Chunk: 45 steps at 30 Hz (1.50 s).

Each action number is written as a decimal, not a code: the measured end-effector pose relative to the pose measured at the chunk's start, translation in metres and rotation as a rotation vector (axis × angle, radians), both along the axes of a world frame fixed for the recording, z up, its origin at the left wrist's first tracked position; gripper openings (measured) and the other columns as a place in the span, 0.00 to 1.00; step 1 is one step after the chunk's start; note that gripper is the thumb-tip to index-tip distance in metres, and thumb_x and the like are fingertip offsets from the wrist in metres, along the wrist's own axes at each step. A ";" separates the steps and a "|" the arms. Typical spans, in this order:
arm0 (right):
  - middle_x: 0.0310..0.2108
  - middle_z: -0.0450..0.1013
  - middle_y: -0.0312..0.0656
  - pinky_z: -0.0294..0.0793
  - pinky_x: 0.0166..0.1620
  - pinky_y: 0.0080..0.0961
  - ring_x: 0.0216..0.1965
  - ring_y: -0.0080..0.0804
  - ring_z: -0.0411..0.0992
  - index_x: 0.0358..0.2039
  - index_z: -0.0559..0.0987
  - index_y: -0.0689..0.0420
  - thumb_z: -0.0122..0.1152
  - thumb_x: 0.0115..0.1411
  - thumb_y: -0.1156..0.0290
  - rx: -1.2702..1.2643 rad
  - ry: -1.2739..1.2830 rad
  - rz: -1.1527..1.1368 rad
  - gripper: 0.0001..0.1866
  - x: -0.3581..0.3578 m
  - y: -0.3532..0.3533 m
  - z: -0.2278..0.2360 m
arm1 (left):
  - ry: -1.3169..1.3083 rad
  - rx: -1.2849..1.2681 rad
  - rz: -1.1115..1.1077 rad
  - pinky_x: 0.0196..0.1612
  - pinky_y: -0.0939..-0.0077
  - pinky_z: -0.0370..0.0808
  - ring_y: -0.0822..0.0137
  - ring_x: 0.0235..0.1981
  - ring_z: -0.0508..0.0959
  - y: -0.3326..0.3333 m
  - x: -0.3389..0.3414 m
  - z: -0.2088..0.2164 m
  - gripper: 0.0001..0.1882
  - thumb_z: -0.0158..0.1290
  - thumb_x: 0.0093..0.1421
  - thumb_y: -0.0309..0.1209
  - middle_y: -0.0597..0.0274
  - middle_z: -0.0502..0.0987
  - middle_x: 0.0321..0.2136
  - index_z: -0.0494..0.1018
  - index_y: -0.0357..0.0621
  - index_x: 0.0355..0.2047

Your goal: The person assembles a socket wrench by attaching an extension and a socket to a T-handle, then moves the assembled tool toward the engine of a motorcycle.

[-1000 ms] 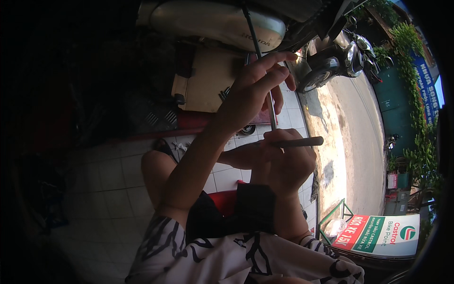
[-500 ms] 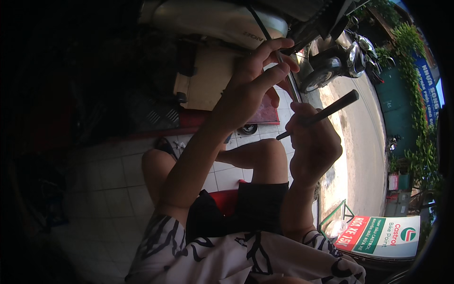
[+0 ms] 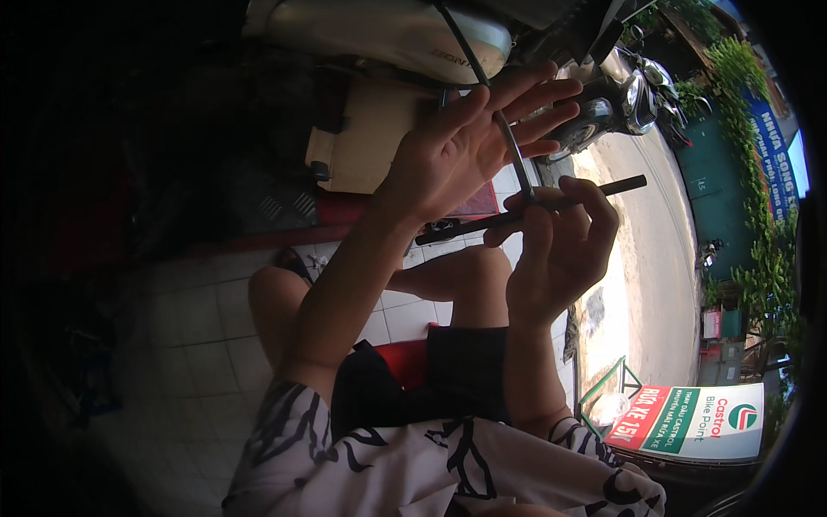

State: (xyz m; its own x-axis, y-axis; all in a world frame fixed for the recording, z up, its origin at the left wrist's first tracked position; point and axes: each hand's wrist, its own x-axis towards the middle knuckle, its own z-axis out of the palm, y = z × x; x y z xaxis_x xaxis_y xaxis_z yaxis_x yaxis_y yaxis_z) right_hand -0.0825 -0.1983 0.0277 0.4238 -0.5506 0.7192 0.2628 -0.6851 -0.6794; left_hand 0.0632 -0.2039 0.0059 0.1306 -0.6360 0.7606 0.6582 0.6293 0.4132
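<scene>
My right hand [image 3: 564,246] grips a T-handle wrench [image 3: 512,142], its fingers bent around the dark crossbar close to where the shaft joins it. From there the long thin shaft slants up and left toward the silver rounded cover [image 3: 431,47] of a motorbike. My left hand [image 3: 469,142] is open, fingers spread, with the shaft crossing in front of its palm and fingers. Whether the left hand touches the shaft, I cannot tell. The wrench's far tip is cut off at the top of the picture.
Below my hands are my bent knees and a red seat [image 3: 405,364] on a white tiled floor [image 3: 245,362]. A beige panel [image 3: 370,138] sits behind my left hand. More motorbikes [image 3: 642,103] are parked at the upper right by the road. A signboard [image 3: 719,422] stands lower right.
My left hand has opened from its curl around the shaft, fingers spreading. The right hand has turned the crossbar, whose left end now reaches farther left, and its grip has shifted.
</scene>
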 end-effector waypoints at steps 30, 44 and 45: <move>0.27 0.78 0.40 0.75 0.31 0.21 0.26 0.28 0.77 0.69 0.57 0.65 0.60 0.57 0.81 -0.060 0.555 0.578 0.40 -0.015 0.025 -0.010 | -0.067 -0.031 -0.033 0.72 0.55 0.42 0.57 0.75 0.42 0.002 0.021 -0.007 0.48 0.21 0.67 0.67 0.51 0.44 0.74 0.44 0.42 0.73; 0.21 0.76 0.42 0.69 0.26 0.15 0.21 0.22 0.74 0.70 0.43 0.72 0.55 0.62 0.70 0.392 0.472 0.128 0.44 -0.035 0.024 0.030 | -0.045 0.012 -0.044 0.72 0.56 0.43 0.55 0.75 0.42 0.005 0.020 -0.004 0.48 0.19 0.67 0.67 0.48 0.43 0.74 0.44 0.41 0.73; 0.18 0.73 0.38 0.65 0.24 0.15 0.18 0.19 0.70 0.70 0.48 0.72 0.56 0.62 0.68 0.435 0.535 0.121 0.42 -0.039 0.021 0.023 | -0.038 0.006 -0.053 0.72 0.56 0.44 0.55 0.75 0.42 0.005 0.022 -0.005 0.49 0.19 0.66 0.68 0.47 0.43 0.74 0.44 0.41 0.73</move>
